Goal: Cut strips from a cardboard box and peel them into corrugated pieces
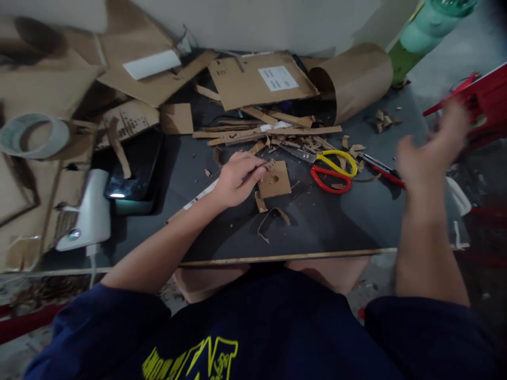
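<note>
My left hand (236, 180) is over the middle of the dark table, with thumb and fingers pinched on a small piece of corrugated cardboard (270, 165). Just beneath that piece lies a cardboard square (282, 184) with a round hole. Curled cardboard strips (260, 202) rest in front of the square. To its right, scissors (336, 170) with one yellow and one red handle lie on the table. My right hand (433, 140), blurred by motion, is raised at the right edge beside a red object (485, 108). Its thumb is spread from the fingers, and no held thing shows.
Cardboard strips (269, 132) and scraps are heaped behind the scissors. A cardboard tube (358, 79) and a green bottle (422, 34) stand behind at right. On the left are a tape roll (57, 140), a black device (134, 182) and a white cabled device (93, 208).
</note>
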{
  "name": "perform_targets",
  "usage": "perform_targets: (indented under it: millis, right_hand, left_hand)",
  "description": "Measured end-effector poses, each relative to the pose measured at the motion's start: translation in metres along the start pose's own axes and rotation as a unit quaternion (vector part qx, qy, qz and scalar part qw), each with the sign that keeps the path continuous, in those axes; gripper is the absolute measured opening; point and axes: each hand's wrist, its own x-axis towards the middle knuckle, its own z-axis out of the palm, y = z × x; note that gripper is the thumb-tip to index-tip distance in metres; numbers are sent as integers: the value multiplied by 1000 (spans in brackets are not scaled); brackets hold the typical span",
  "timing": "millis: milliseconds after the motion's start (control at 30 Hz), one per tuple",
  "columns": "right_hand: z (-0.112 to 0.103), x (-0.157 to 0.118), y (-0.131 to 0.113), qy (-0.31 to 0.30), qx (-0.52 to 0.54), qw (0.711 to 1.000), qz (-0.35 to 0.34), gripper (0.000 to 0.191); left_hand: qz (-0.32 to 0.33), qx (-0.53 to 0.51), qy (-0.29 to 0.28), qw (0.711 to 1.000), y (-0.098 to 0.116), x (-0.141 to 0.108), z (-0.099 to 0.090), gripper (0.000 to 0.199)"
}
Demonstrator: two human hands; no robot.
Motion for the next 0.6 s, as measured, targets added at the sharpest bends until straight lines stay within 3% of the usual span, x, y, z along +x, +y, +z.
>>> perform_targets:
  millis: [33, 67, 200, 267, 367, 467, 600]
  right_hand:
    - [11, -10, -12, 42, -78, 996, 17, 45]
    - [23, -19, -24, 44, -113, 992, 21, 39]
    - [68, -35, -49, -131, -142, 981, 25, 44]
    - [79, -34, -49, -165, -184, 969, 15, 44]
    - [83, -29, -51, -179, -251, 951, 24, 41]
    - [78, -26, -62, -176, -268, 944, 76, 39]
    - [59, -24, -71, -193, -164, 947, 198, 29]
  left_hand:
    - [5, 0, -7, 1000, 1, 0, 1, 35]
    - [6, 2, -13, 1000, 1, 0, 1, 33]
    - [-22, 24, -22, 999, 3, -2, 3, 33]
    - [-32, 31, -20, 999, 4, -2, 3, 34]
    - [-33, 19, -11, 999, 5, -2, 3, 35]
    - [-31, -5, 3, 1000, 6, -1, 3, 41]
    - [-52, -58, 28, 997, 6, -1, 3, 39]
